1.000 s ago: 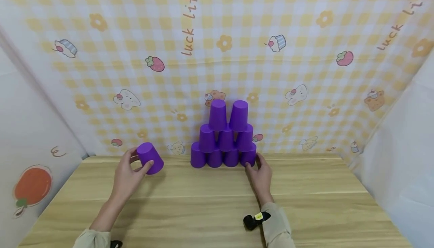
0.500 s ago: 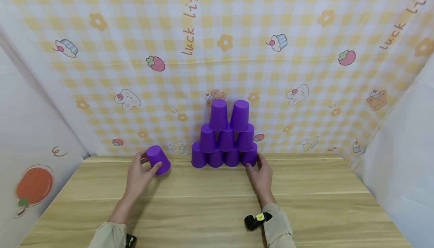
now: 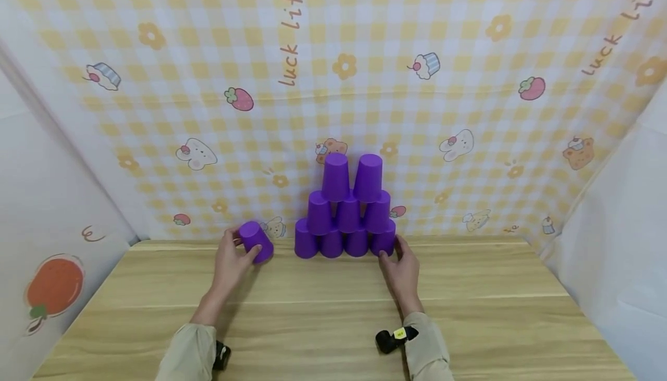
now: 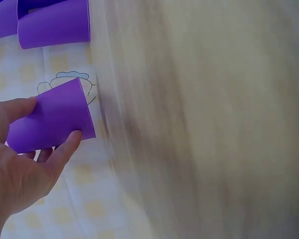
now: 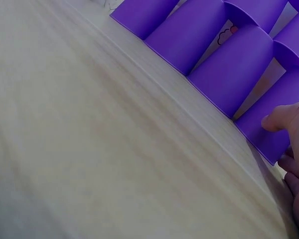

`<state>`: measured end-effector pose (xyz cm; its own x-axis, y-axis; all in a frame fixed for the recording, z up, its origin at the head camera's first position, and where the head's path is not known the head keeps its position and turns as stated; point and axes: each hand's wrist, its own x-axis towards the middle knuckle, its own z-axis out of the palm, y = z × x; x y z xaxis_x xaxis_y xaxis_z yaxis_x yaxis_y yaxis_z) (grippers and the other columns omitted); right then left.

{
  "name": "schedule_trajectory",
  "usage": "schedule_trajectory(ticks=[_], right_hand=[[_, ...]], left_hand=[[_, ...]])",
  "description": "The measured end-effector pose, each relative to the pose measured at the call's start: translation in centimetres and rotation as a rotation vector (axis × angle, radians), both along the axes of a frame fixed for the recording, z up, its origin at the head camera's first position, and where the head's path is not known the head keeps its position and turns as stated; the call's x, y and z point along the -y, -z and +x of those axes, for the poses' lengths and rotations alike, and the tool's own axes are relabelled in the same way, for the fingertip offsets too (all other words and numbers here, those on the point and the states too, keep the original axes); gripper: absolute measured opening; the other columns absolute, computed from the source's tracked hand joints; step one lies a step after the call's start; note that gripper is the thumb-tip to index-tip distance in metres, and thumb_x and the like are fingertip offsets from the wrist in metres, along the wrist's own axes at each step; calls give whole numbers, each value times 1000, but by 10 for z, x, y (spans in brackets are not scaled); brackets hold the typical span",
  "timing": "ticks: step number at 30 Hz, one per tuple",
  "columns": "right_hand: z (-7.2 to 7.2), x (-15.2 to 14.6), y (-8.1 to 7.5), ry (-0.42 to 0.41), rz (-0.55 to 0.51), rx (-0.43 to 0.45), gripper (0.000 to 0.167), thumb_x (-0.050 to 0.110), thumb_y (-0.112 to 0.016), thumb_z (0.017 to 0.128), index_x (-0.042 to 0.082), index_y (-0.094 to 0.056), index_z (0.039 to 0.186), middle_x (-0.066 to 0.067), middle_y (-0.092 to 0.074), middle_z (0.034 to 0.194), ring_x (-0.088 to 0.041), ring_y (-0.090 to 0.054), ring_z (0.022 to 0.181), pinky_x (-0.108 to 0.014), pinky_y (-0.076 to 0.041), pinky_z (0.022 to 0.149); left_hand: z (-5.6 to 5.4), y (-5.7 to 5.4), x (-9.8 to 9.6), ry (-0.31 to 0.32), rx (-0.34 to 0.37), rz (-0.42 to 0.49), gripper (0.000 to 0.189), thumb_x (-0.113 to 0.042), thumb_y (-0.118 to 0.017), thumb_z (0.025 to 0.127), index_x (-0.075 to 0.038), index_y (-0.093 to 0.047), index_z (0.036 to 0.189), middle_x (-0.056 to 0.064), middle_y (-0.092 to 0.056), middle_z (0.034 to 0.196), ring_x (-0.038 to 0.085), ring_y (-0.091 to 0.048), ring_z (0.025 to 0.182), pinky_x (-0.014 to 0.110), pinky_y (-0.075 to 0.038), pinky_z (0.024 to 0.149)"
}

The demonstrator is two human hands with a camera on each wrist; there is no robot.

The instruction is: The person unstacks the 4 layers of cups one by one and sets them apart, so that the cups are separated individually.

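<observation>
My left hand (image 3: 231,265) grips a purple cup (image 3: 257,243) between thumb and fingers, left of the stack. Bottom up, that cup tilts slightly; in the left wrist view the cup (image 4: 55,117) appears apart from the stacked cups (image 4: 55,24). Purple upside-down cups form a stepped stack, with several in the bottom row, three in the middle and two on top (image 3: 335,177). At its lower right corner, my right hand (image 3: 403,274) holds the end cup (image 3: 383,238), thumb on the front and fingers round the right side, as the right wrist view also shows.
A light wooden table (image 3: 312,311) carries the stack near its back edge. Close behind hangs a yellow checked cloth (image 3: 312,114) with cartoon prints. White cloth walls (image 3: 620,224) flank both sides.
My left hand has carried its cup rightward, closer to the stack, and the cup leans a little less. My right hand and the stacked cups stay put.
</observation>
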<state>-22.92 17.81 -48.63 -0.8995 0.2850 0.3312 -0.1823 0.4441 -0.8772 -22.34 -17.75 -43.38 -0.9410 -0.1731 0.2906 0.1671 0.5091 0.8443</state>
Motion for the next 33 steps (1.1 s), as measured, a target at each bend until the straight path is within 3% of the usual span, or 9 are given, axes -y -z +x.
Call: schedule_trajectory(ticks=[21, 28, 30, 33], right_hand=[[0, -3, -2, 6, 12, -2, 53, 4, -68, 82, -5, -47, 130, -25, -52, 127, -36, -49, 118, -40, -40, 100], [0, -1, -2, 2, 20, -5, 54, 3, -69, 81, -5, -48, 129, -26, -52, 126, -36, -50, 117, -40, -40, 100], [0, 0, -2, 2, 22, -3, 54, 2, -70, 80, -5, -48, 129, -26, -52, 126, -36, -50, 117, -40, -40, 100], [-1, 1, 0, 1, 22, 1, 55, 2, -70, 80, -6, -47, 129, -26, -52, 126, -36, -49, 117, -40, -40, 100]], left_hand=[[-16, 10, 6, -37, 14, -29, 60, 4, -69, 77, 15, -38, 126, 35, -49, 114, 47, -52, 103, 52, -42, 92], [-11, 7, 4, -65, 55, -124, 74, -1, -69, 77, 11, -28, 137, 38, -34, 128, 51, -38, 115, 59, -32, 99], [-9, 4, 2, -100, 34, -139, 76, -4, -69, 79, 8, -26, 140, 37, -29, 132, 50, -34, 120, 60, -28, 102], [-5, -1, -4, -152, -53, -122, 71, -7, -69, 80, 4, -31, 139, 31, -30, 134, 46, -32, 123, 58, -27, 103]])
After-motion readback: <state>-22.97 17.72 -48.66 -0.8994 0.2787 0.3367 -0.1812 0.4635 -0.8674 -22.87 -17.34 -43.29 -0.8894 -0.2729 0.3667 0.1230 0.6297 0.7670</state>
